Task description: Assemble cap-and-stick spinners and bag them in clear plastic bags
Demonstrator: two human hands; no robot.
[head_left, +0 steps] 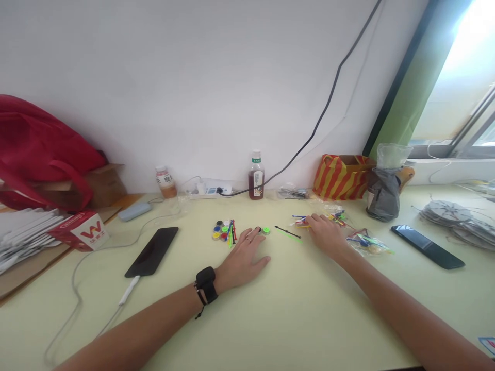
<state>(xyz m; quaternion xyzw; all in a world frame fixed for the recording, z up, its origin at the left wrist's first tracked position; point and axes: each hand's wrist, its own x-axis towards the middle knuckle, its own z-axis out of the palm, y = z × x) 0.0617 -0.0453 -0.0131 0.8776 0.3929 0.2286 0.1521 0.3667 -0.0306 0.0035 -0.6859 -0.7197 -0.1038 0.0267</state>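
Note:
My left hand [243,260] lies palm down with its fingers stretched out, a ring on one finger and a black watch [206,284] on the wrist. Its fingertips rest at a small black disc, mostly covered, beside a green disc [266,230]. To its left sit several coloured round discs [216,235] and a bunch of thin plastic sticks [232,233]. A black stick [288,232] and a green one lie between the hands. My right hand [328,234] reaches over a loose pile of coloured sticks [299,221], fingers apart and bent down; their tips are partly hidden.
A clear bag of coloured pieces [369,243] lies right of my right hand. Phones [152,252] flank both sides, the left one cabled. Along the wall stand a dark drink bottle [256,178], a power strip [211,190], a striped bag [340,178] and a grey bag [382,196].

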